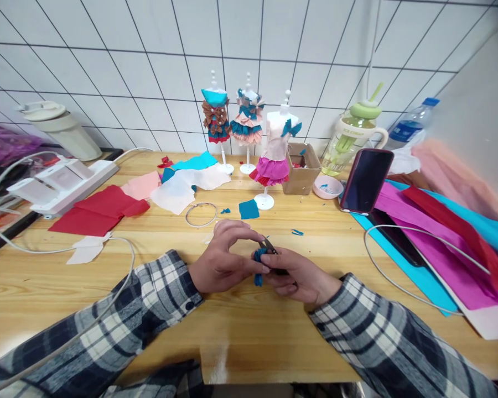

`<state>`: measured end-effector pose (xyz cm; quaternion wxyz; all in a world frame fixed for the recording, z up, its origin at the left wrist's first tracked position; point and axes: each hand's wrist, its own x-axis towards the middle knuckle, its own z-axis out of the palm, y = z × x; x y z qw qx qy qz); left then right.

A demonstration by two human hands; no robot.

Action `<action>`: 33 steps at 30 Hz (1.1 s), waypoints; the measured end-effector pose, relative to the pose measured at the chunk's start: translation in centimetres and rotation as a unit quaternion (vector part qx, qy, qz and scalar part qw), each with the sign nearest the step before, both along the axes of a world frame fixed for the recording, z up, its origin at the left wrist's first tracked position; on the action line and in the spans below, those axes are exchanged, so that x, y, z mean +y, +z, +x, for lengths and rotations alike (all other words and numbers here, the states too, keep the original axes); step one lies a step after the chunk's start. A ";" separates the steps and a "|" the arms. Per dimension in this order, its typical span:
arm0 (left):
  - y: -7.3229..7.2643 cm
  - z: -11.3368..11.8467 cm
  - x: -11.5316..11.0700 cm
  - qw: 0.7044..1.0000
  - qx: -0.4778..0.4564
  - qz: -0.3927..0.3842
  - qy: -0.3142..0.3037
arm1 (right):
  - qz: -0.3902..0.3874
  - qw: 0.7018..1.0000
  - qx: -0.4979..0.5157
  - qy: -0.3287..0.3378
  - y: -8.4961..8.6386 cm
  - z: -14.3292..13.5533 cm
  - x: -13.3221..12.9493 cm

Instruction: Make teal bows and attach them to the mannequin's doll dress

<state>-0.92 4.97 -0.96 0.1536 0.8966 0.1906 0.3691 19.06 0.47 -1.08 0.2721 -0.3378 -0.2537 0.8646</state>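
Observation:
Both hands meet over the middle of the table. Between them is a small bunched piece of blue crepe paper (pixel 258 268). My left hand (pixel 228 257) pinches it from the left with thumb and fingers, its index finger arched toward the blades. In my right hand (pixel 301 273) lies a pair of dark scissors (pixel 269 245), blades pointing up and left, while its thumb presses on the blue paper. The scissors' handles are mostly hidden by the fingers. Beyond the hands stands a mini dress form (pixel 274 143) with a pale top, a blue bow and a magenta-and-red skirt.
Two more dressed forms (pixel 216 119) stand behind, near a cardboard box (pixel 302 171) and a pink bowl (pixel 327 187). A blue paper square (pixel 249 209) and a wire ring (pixel 201 215) lie ahead. Red paper (pixel 99 210) is left; a propped phone (pixel 366 181) and magenta sheets (pixel 431 237) are right.

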 end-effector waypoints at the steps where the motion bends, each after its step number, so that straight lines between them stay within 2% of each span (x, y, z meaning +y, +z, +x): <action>1: 0.0 0.0 0.0 1.000 0.010 0.003 -0.006 | 0.011 1.000 -0.006 -0.007 0.0 0.0 0.0; 4: 0.1 -0.2 0.0 0.999 0.034 0.019 -0.032 | 0.040 0.998 -0.036 -0.034 -0.1 0.0 0.1; 6: 0.3 -0.2 -0.1 0.999 0.021 0.006 -0.030 | 0.067 0.993 -0.059 -0.081 -0.2 0.0 0.3; 9: 0.6 -0.1 -0.2 0.996 -0.036 -0.080 0.024 | 0.111 0.971 -0.105 -0.184 -0.7 -0.2 0.4; 12: 0.6 0.4 -0.1 0.983 0.006 -0.166 0.077 | 0.153 0.947 -0.153 -0.238 -1.3 -0.8 0.5; 14: 0.4 0.9 0.0 0.978 0.062 -0.178 0.093 | 0.180 0.939 -0.174 -0.238 -1.8 -1.2 0.4; 17: -0.1 1.3 0.1 0.979 0.090 -0.157 0.095 | 0.189 0.936 -0.183 -0.234 -2.1 -1.5 0.3; 20: -0.4 1.3 0.2 0.982 0.088 -0.152 0.070 | 0.189 0.941 -0.163 -0.230 -1.9 -1.3 0.2; 23: -0.3 1.3 0.1 0.982 0.087 -0.163 0.040 | 0.190 0.956 -0.122 -0.186 -1.5 -0.8 0.2; 26: 0.0 1.3 0.2 0.978 0.085 -0.190 0.027 | 0.184 0.963 -0.095 -0.172 -1.4 -0.5 0.3; 29: 0.2 1.3 0.5 0.970 0.073 -0.232 0.013 | 0.183 0.956 -0.093 -0.209 -1.2 -0.2 0.5; 33: -0.1 1.1 0.7 0.949 0.012 -0.310 0.050 | 0.182 0.940 -0.167 -0.235 -1.0 0.0 0.6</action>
